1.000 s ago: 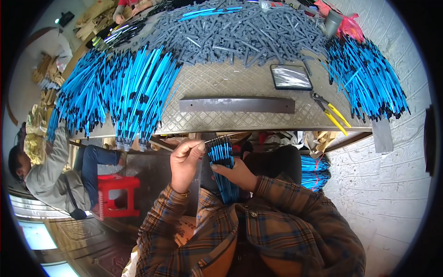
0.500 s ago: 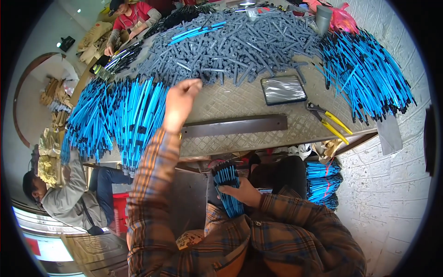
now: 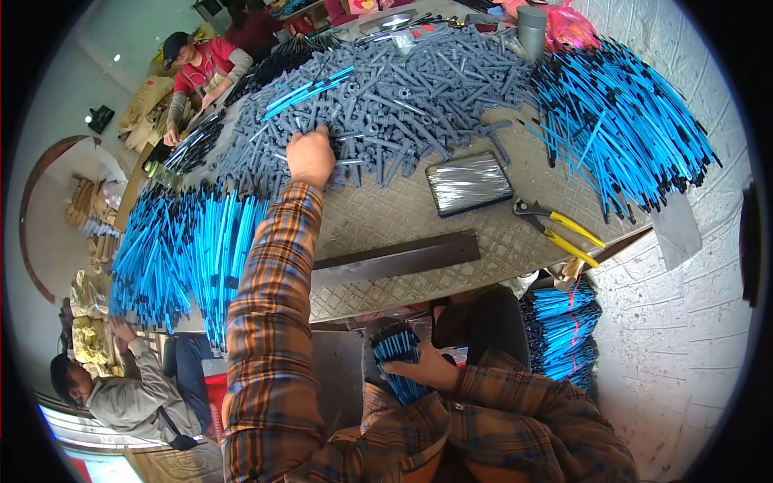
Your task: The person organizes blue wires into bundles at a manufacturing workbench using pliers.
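Note:
My left hand (image 3: pixel 312 157) is at the near edge of a large heap of grey plastic tube-like pieces (image 3: pixel 403 105), its fingers curled down into them. Its fingertips are mostly hidden, and what they pinch, if anything, cannot be made out. One grey piece pokes out beside the knuckles. Low in front of my body, my right hand (image 3: pixel 427 369) is wrapped round a bundle of thin blue rods (image 3: pixel 396 348) with black ends. A few blue rods (image 3: pixel 310 92) lie on top of the heap.
Blue rods with black ends are piled at left (image 3: pixel 189 249) and right (image 3: pixel 632 129). A tray of silvery wires (image 3: pixel 469 183), yellow-handled pliers (image 3: pixel 560 229) and a dark metal bar (image 3: pixel 398 256) lie on the table. Tied bundles (image 3: pixel 564 330) are stacked below. Other people sit at the left.
My left hand has moved forward from above the table onto the heap of grey pieces. My right hand keeps hold of the rod bundle. The view has shifted slightly.

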The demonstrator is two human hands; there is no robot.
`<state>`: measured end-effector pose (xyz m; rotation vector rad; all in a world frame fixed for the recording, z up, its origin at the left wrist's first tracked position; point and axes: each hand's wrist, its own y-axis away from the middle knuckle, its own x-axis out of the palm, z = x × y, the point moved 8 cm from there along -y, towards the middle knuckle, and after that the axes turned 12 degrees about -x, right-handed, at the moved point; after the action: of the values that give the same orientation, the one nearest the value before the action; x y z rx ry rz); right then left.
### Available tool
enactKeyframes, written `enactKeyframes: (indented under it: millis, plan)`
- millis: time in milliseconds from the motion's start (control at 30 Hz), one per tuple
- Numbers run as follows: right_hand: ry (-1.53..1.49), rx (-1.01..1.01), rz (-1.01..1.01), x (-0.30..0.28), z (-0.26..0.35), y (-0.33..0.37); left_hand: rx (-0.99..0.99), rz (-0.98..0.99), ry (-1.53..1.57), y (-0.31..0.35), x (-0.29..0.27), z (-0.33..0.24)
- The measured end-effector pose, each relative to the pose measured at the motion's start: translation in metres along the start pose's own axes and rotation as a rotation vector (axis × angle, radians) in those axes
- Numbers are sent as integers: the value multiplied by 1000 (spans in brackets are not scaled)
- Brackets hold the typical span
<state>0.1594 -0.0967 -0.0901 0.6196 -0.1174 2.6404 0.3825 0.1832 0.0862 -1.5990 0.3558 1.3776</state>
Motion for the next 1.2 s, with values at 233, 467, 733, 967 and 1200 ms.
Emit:
enactKeyframes:
  millis: [233,467,733,967,1200]
  plan:
    - [-19,4,25,5,0,1,83,-53,-88,4,-3,-12]
    - [-43,31,31,4,-7,0,101,-94,-90,8,-1,-17]
    - [-60,75,24,6,-10,0,116,-142,127,9,-13,-7]
    - [-70,36,42,24,-5,5,-157,308,1107,60,-81,22]
    - [-51,63,99,40,-5,4,-494,807,1932,216,-114,49]
